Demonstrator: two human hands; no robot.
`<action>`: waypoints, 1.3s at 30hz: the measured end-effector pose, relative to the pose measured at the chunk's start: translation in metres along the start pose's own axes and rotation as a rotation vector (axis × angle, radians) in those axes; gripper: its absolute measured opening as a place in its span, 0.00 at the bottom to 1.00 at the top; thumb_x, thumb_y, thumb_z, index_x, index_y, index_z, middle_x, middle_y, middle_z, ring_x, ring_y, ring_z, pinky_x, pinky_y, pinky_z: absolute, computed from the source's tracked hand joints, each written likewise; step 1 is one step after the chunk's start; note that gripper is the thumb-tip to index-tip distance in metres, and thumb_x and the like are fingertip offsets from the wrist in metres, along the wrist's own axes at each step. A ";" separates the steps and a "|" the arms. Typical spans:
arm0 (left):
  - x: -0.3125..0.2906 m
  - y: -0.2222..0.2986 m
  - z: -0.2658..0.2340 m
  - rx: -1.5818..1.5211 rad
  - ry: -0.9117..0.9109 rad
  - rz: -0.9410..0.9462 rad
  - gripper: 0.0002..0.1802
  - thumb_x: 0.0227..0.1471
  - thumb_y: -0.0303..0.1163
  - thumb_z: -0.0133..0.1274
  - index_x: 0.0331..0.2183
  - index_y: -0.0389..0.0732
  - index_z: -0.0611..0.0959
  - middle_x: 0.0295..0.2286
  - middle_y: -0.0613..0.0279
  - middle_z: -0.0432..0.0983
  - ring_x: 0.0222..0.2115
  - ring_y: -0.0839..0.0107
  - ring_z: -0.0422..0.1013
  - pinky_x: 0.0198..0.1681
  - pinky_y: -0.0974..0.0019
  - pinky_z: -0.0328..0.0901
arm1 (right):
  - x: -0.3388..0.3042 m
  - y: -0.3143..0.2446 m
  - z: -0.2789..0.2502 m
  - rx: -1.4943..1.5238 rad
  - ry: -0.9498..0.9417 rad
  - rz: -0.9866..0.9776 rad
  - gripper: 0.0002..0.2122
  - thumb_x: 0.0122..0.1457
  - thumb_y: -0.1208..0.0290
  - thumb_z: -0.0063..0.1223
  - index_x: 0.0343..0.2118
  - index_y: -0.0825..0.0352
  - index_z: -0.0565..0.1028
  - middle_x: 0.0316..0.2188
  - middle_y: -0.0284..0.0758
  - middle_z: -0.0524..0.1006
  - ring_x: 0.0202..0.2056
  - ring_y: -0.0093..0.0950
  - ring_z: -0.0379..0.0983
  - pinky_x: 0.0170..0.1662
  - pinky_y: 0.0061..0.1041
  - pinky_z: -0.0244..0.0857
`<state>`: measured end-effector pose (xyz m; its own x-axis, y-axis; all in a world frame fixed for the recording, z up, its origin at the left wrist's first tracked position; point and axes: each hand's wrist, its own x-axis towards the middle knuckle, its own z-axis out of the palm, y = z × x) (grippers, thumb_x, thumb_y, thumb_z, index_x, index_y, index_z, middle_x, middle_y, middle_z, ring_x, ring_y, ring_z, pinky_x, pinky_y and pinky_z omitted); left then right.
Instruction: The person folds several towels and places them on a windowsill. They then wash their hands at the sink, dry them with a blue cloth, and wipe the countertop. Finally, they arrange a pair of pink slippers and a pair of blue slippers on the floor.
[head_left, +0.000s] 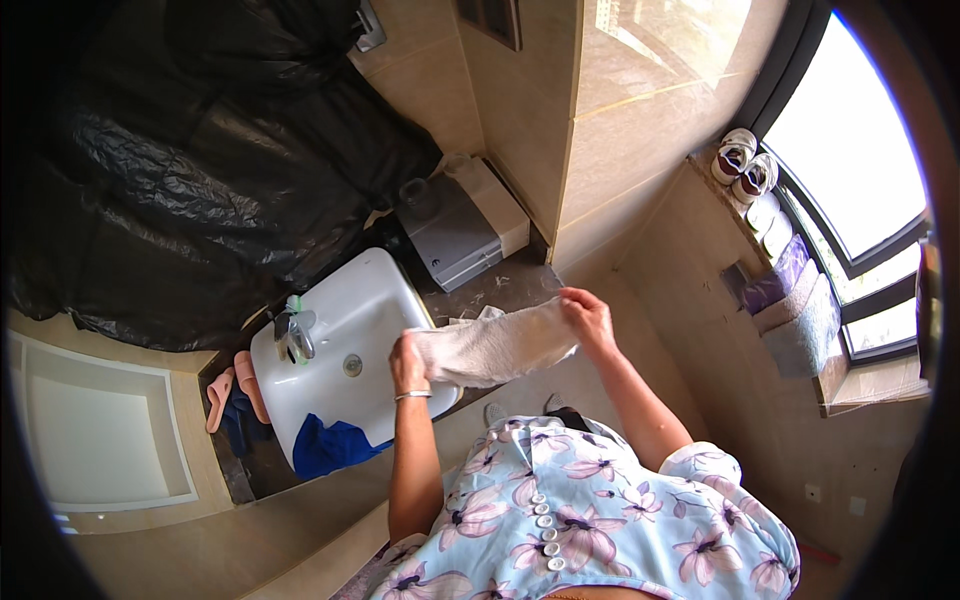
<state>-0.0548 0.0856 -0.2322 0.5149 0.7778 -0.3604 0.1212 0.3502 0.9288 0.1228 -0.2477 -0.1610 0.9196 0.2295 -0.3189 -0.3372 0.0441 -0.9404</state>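
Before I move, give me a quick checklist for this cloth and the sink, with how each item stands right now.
1. Left hand gripping one end of the off-white textured cloth: ok.
2. Right hand gripping the other end: ok.
3. Cloth spread out between both hands: ok.
4. Rim of the white rectangular ceramic sink free of fabric: not ok; a crumpled royal-blue cloth lies over its near left corner.
5. Off-white cloth dry: cannot tell.

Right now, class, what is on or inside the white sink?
A metal faucet, an unclear greenish item, a drain and a draped blue cloth show. What lies beneath the blue cloth is hidden; the left hand covers part of the sink.
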 end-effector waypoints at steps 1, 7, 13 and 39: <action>-0.011 -0.001 0.017 -0.032 -0.096 -0.052 0.28 0.67 0.49 0.48 0.47 0.31 0.82 0.43 0.54 0.81 0.42 0.64 0.76 0.46 0.59 0.71 | -0.004 0.001 0.006 0.016 -0.039 0.048 0.12 0.64 0.72 0.58 0.48 0.66 0.83 0.35 0.26 0.81 0.34 0.17 0.75 0.40 0.20 0.71; -0.088 0.018 0.102 0.025 -0.586 -0.262 0.34 0.68 0.58 0.46 0.53 0.34 0.79 0.46 0.58 0.78 0.49 0.70 0.71 0.47 0.64 0.70 | -0.033 0.029 0.064 -0.122 -0.380 0.019 0.16 0.65 0.72 0.59 0.55 0.67 0.78 0.43 0.31 0.81 0.42 0.21 0.77 0.46 0.24 0.74; -0.101 0.031 0.107 -0.068 -0.728 -0.346 0.38 0.67 0.63 0.45 0.58 0.38 0.77 0.52 0.58 0.75 0.56 0.66 0.69 0.55 0.57 0.69 | -0.038 0.019 0.081 -0.232 -0.425 0.013 0.19 0.60 0.76 0.61 0.54 0.69 0.76 0.42 0.33 0.81 0.41 0.24 0.77 0.47 0.27 0.73; -0.056 -0.074 0.062 -0.059 -0.339 -0.231 0.13 0.59 0.39 0.59 0.40 0.39 0.83 0.35 0.62 0.81 0.31 0.71 0.78 0.31 0.66 0.75 | 0.024 0.063 0.092 -0.173 -0.589 0.420 0.27 0.63 0.60 0.62 0.64 0.63 0.70 0.51 0.35 0.77 0.49 0.31 0.75 0.52 0.37 0.73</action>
<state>-0.0398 -0.0168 -0.2752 0.7316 0.4626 -0.5007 0.2225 0.5322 0.8169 0.1047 -0.1496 -0.2165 0.4435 0.6786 -0.5855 -0.5549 -0.3051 -0.7739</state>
